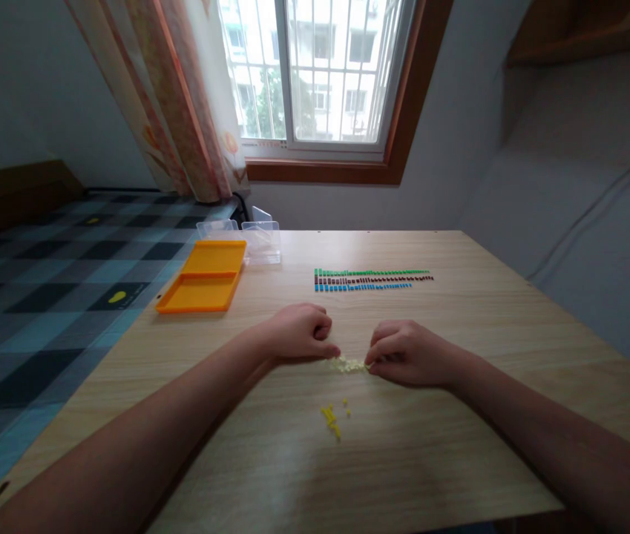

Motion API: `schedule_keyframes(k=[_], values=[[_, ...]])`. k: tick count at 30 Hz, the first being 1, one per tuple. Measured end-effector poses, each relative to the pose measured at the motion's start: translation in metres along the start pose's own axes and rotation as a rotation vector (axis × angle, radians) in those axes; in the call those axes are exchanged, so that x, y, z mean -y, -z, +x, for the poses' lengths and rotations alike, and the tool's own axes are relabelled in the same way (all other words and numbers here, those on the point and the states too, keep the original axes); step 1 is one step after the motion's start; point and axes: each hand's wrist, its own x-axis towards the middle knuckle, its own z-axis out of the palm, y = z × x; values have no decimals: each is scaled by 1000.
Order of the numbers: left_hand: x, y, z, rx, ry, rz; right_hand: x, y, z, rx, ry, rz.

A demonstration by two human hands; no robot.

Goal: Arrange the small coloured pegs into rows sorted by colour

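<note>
L hand (299, 332) rested on the table (459, 334), fingers curled into a loose fist, thumb and forefinger tips down at the left end of a small heap of pale yellow beads (348, 364). R hand (404, 353) mirrored it at the right end of the heap, fingers also curled under, tips pinched close on or against the beads. Couldn't tell whether either hand actually had a bead between its tips; too small.

Heap lay between the two hands, touching both sets of fingertips. A few brighter yellow beads (331, 418) lay loose nearer the person, apart from the heap.

Further back, centre-table: three finished-looking rows, green row (371, 272) on top, dark brown row (373, 279) mid, blue row (363, 286) nearest and shortest. Orange tray (203, 276) open at table's left edge, clear plastic boxes (248, 236) just behind it.

Judgement: the step in hand looked like sorting or lining up the pale beads, prob. into a row like those behind. Next move would call for a fine pinch on single beads w/o scattering the heap, and steady wrists; the beads are tiny and roll easily on the smooth wood.
</note>
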Motion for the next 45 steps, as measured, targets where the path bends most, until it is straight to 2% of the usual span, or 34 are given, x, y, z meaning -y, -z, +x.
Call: schedule_keyframes(k=[3, 6, 10, 14, 19, 22, 26, 36, 40, 45], values=[[3, -1, -1, -14, -14, -30, 0, 1, 0, -39, -9, 49], [9, -5, -1, -78, -28, -62, -4, 1, 1, -107, -74, 66], [15, -13, 1, -209, -9, -82, -14, -2, 3, -166, -168, -48], [15, -15, 2, -280, 3, -96, -21, -9, 10, -207, -234, -143], [12, -16, -1, -301, 2, -66, -20, -10, 21, -302, -334, -236], [8, -18, -2, -293, -53, -24, -22, -6, 20, -340, -368, -223], [0, -22, 0, -281, -121, 24, -24, -4, 15, -297, -372, -221], [-6, -22, 4, -218, -63, 150, -13, -16, 21, -186, -279, -302], [4, -16, -1, -256, -25, 228, -13, -15, 18, -195, -288, -277], [29, -1, -7, -266, 52, 351, -13, -12, 13, -209, -330, -251]])
